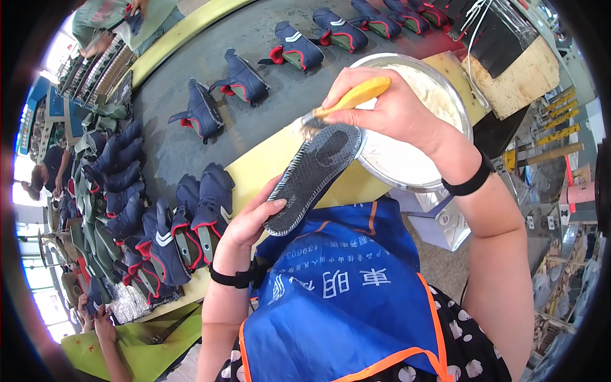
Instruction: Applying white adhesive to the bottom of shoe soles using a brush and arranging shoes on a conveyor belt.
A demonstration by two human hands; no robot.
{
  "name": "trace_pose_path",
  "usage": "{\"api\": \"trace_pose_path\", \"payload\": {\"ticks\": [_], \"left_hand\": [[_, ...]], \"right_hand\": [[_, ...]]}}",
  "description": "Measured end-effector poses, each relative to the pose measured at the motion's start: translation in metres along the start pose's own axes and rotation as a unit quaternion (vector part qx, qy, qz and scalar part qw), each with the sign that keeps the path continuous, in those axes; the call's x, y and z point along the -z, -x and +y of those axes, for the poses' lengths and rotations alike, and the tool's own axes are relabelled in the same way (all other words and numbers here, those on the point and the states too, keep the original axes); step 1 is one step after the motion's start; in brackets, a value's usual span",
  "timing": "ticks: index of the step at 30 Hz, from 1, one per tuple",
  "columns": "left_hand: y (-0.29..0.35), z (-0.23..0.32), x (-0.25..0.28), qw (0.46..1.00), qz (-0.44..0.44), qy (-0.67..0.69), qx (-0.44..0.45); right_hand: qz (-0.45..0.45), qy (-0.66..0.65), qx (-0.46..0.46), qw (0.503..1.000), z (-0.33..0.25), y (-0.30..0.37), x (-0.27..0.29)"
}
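My left hand [254, 216] grips the heel end of a shoe upper [312, 175], held bottom up so its black sole side with white edge stitching faces me. In my right hand [388, 105] is a brush with a yellow handle [361, 94]. Its bristles [310, 129] are at the toe end of the upper, by its left edge; whether they touch it I cannot tell. Just right of the upper stands a wide metal bowl [463, 105] holding a white, creamy substance [398, 156], partly behind my right hand and wrist.
Navy shoe uppers with red trim [240, 76] lie spaced along a dark conveyor belt [172, 156]. Several more uppers [168, 245] crowd the left. A yellow ledge [258, 162] runs beneath my hands. Co-workers' hands [95, 318] show at lower left and upper left. A stained board [519, 79] lies at right.
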State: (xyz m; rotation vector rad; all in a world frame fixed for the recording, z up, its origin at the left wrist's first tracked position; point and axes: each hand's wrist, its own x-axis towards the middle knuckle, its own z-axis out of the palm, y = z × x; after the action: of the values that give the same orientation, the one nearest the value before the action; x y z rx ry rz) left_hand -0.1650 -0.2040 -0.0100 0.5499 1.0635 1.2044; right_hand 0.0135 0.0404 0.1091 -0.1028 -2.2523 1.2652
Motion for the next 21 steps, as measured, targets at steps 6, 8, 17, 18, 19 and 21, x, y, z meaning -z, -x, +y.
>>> {"api": "trace_pose_path", "payload": {"ticks": [6,8,17,18,19,21], "left_hand": [[-0.003,0.002,0.01,1.0,0.001,-0.022,-0.007],[-0.002,0.001,0.011,1.0,0.001,-0.029,-0.011],[0.006,0.002,0.007,0.999,-0.035,-0.007,0.02],[0.008,0.005,0.007,0.996,-0.041,0.026,0.08],[0.013,0.007,0.004,0.993,-0.064,0.08,0.064],[0.021,0.018,0.004,0.983,-0.036,0.165,0.074]], "right_hand": [[-0.16,0.004,-0.016,0.987,0.001,-0.003,-0.004],[-0.158,0.02,-0.013,0.987,0.01,-0.008,0.0],[0.085,0.162,-0.11,0.977,0.019,0.018,0.06],[0.125,0.124,-0.126,0.976,0.016,0.022,0.065],[0.167,0.064,-0.148,0.973,0.012,0.026,0.069],[0.252,0.101,-0.137,0.953,0.005,0.038,0.075]]}}
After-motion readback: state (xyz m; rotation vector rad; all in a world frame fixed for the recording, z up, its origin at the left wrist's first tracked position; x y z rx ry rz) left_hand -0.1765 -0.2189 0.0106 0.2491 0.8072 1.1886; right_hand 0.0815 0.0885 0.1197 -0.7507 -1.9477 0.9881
